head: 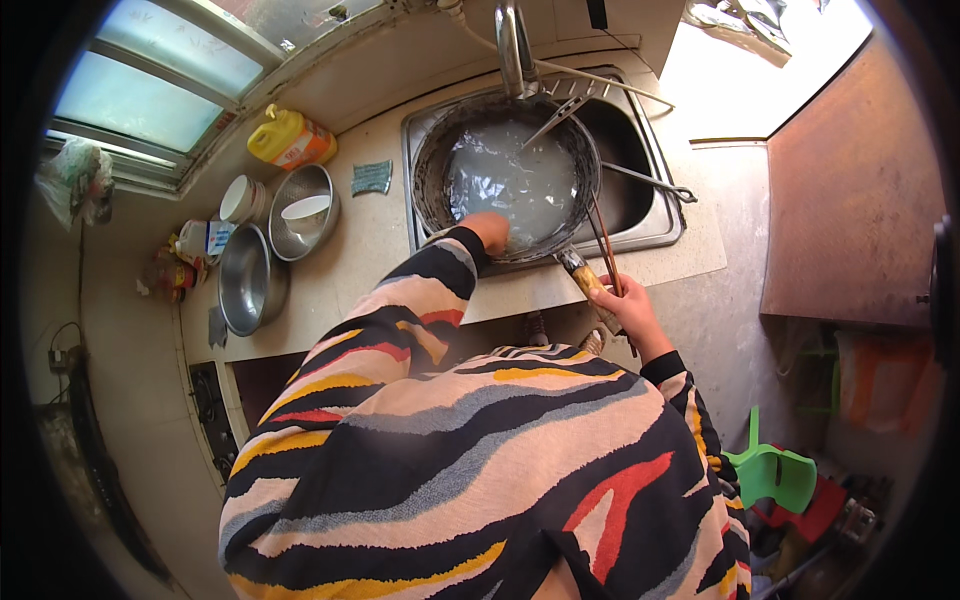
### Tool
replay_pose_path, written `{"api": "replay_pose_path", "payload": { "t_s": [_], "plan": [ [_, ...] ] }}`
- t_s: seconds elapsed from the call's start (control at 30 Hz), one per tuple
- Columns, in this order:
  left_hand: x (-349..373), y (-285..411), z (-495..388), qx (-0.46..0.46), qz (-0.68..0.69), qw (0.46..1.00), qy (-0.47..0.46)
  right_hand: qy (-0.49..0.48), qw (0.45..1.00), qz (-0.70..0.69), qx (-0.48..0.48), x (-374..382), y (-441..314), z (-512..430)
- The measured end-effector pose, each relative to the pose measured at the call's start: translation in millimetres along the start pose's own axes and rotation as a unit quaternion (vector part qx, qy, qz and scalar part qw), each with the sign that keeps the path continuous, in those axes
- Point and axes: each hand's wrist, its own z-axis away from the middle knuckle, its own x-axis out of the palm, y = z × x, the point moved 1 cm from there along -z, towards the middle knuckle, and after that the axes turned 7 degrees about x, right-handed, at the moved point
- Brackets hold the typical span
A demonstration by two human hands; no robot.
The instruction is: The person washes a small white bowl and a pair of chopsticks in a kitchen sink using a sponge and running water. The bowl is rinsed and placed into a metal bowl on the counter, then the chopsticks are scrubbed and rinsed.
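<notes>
A large dark wok point(420, 161) holding cloudy water rests over the left part of a steel sink point(671, 225). My left hand point(489, 229) reaches over its near rim, with the fingers down at the water and hidden from sight. What they touch cannot be told. My right hand point(634, 307) grips a pair of brown chopsticks point(604, 244) beside the wok's wooden handle point(583, 276), with the thumb against that handle. A metal utensil point(559, 120) leans into the water across the far rim. Another metal handle point(649, 182), hooked at its end, sticks out right of the wok.
The faucet point(512, 52) stands behind the wok. Left on the counter are a green scouring pad point(372, 177), a yellow jug point(292, 141), a colander point(324, 225) holding a white bowl point(306, 213), a steel basin point(244, 277) and stacked bowls point(238, 199). A green plastic chair point(776, 472) stands lower right.
</notes>
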Motion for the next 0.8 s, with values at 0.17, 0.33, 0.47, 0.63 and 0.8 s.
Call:
{"api": "replay_pose_path", "payload": {
  "t_s": [0.17,0.33,0.47,0.63,0.8],
  "plan": [
    [-5,-45,17,-0.108,-0.024,0.992,0.068,-0.003,1.0,0.011,-0.002,-1,-3,1],
    [-2,-29,6,-0.042,-0.01,0.998,0.042,0.001,1.0,0.005,-0.005,0,-3,2],
    [-1,8,-5,0.038,-0.004,0.999,0.022,-0.002,1.0,0.005,0.004,1,-4,2],
    [3,-33,11,-0.073,0.005,0.996,0.055,0.01,1.0,0.021,-0.001,2,-7,3],
    [7,-39,9,-0.063,-0.024,0.994,0.086,0.008,1.0,0.007,0.002,0,-5,4]
  ]
}}
